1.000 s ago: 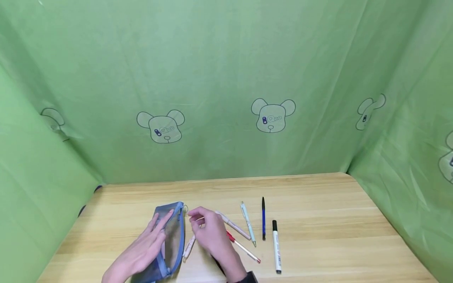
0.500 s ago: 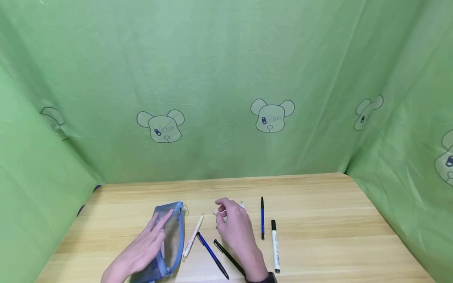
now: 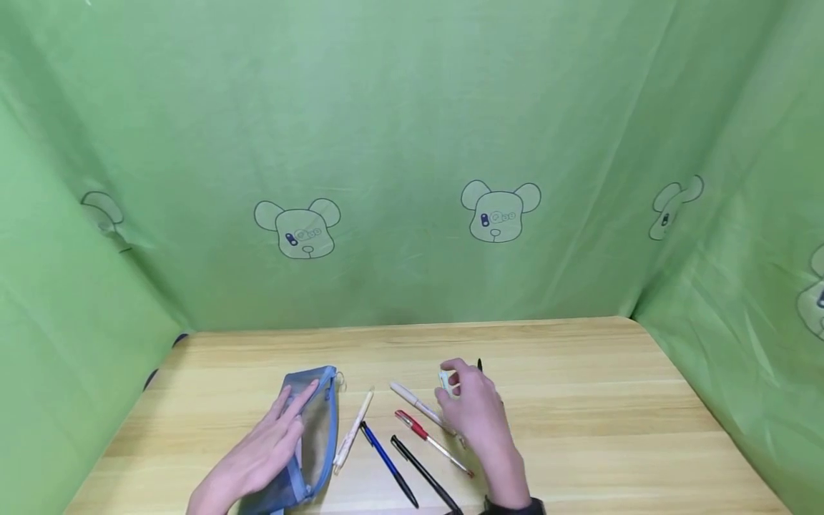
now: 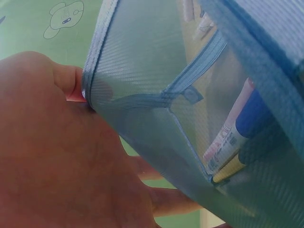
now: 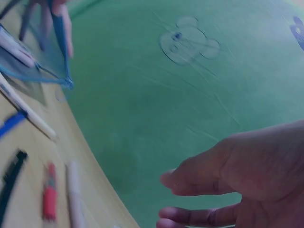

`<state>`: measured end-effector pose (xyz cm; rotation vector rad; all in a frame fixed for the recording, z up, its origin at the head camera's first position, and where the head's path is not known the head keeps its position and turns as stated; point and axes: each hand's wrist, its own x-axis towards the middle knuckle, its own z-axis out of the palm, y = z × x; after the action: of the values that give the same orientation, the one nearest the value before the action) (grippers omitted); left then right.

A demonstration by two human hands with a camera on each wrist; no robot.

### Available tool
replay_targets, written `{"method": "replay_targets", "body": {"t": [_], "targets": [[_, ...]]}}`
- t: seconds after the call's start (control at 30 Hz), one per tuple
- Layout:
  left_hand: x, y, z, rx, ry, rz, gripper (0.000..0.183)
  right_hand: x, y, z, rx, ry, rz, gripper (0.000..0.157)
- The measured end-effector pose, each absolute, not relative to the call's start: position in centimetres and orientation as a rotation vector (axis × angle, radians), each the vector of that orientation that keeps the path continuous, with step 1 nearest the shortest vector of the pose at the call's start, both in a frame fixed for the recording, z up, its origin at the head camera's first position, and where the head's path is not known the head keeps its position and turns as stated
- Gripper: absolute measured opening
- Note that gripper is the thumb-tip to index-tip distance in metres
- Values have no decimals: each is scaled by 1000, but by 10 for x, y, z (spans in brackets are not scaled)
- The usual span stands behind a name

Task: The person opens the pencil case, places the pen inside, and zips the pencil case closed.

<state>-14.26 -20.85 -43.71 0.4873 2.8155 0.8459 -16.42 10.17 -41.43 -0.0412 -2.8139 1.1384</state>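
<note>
L hand (image 3: 264,447) lies over the blue mesh pouch (image 3: 315,436) at the L end of the desk (image 3: 579,415), fingers straight & spread along the zip edge; its grip isn't curled round anything. Pouch is unzipped, mouth facing R, w/ a small ring (image 3: 341,380) at its far corner.

L wrist cam gives what head cam mostly misses, i.e. stuff inside: a blue-capped marker (image 4: 244,121), a pink pen (image 4: 237,107) & a yellow item (image 4: 230,170), side by side behind the mesh. Type of yellow item unclear.

R hand (image 3: 476,415) is over the teal pen (image 3: 444,379), whose end shows btwn thumb & fingers in head view; rest mostly hidden under the hand. R wrist cam shows thumb & fingers apart, w/ a visible gap, so that grip isn't clamped. Can't tell if skin touches the pen.

Btwn the hands, L to R on desk: cream pen (image 3: 353,431) just beside pouch, blue pen (image 3: 390,465), black pen (image 3: 421,468), red pen (image 3: 421,433), pale capped pen (image 3: 417,404). Behind R hand, head cam gets only a dark pen tip (image 3: 479,365).
</note>
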Motion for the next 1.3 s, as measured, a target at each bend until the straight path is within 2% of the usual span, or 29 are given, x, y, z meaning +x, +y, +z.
{"method": "replay_targets", "body": {"t": [0.37,0.8,1.3], "targets": [[-143,-209,-437,478,2814,846,53,-166,147,-419,-224,-2871,1150,49],[-143,-209,-439,488,2803,857,53,-154,181,-426,-371,-3084,923,62],[-143,-210,-439,531,2803,851,53,-154,176,-440,-403,-3197,899,49]]}}
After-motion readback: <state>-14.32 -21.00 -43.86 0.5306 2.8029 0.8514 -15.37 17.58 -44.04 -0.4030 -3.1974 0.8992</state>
